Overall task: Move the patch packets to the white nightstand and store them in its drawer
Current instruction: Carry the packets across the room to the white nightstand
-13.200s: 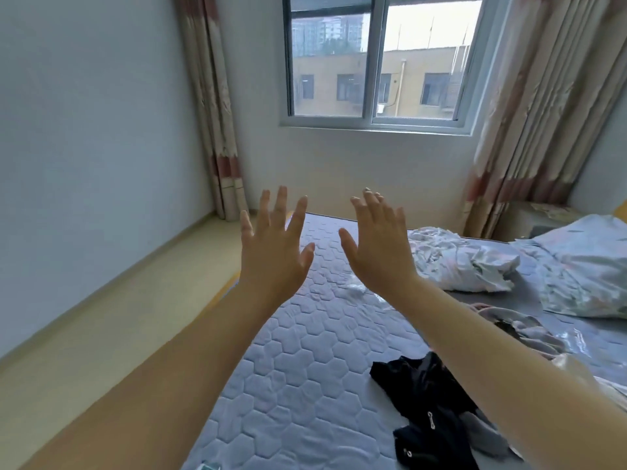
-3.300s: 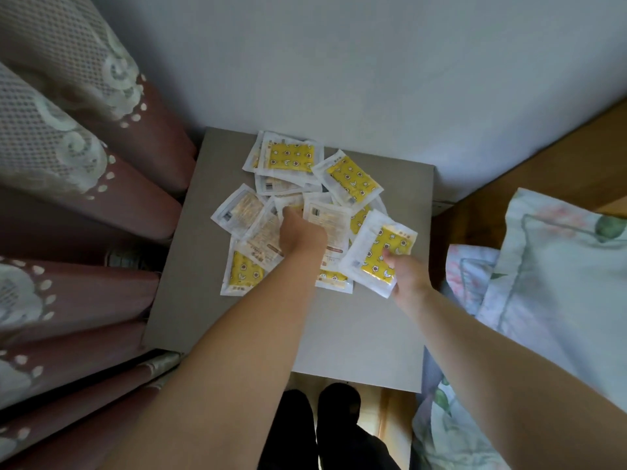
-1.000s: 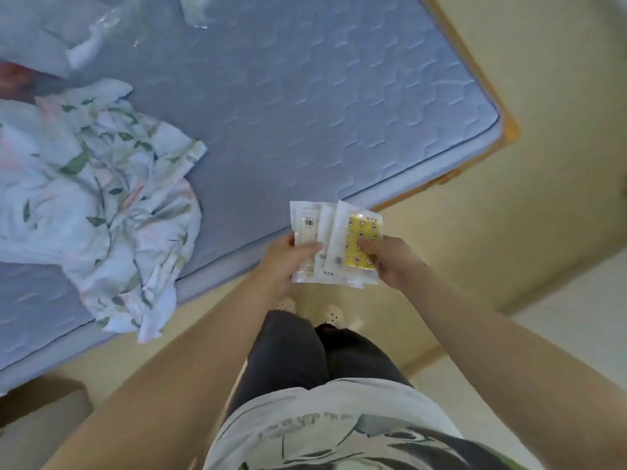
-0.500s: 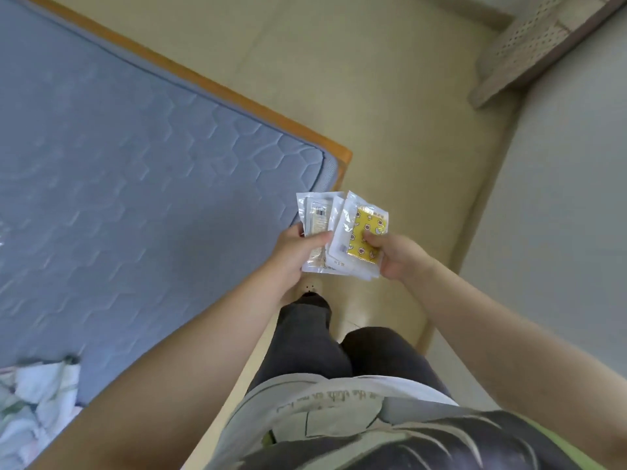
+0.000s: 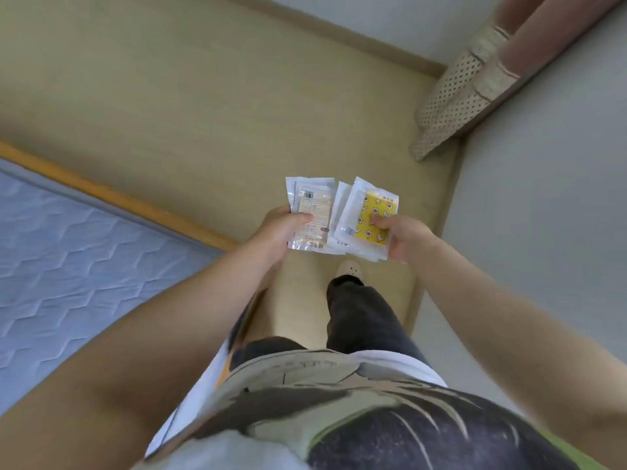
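Note:
I hold a fanned stack of patch packets (image 5: 339, 215) in front of me at waist height, above the floor. My left hand (image 5: 278, 228) grips the left side, thumb pressed on a beige packet with printed text (image 5: 314, 212). My right hand (image 5: 403, 237) pinches the right side, thumb on a yellow patterned packet (image 5: 375, 215). More white packets are layered underneath and mostly hidden. The white nightstand is not in view.
A bed with a blue quilted mattress (image 5: 68, 252) and orange wooden edge (image 5: 112, 195) lies at my left. A pale wall (image 5: 543, 215) runs along my right. Curtain hems (image 5: 458, 93) hang at the upper right. Beige floor (image 5: 203, 96) stretches ahead; my foot (image 5: 347, 269) is below the packets.
The view has swung along the floor: the bed corner has slid left and down, more open floor and the curtain hem show. Both hands keep the same grip on the packets.

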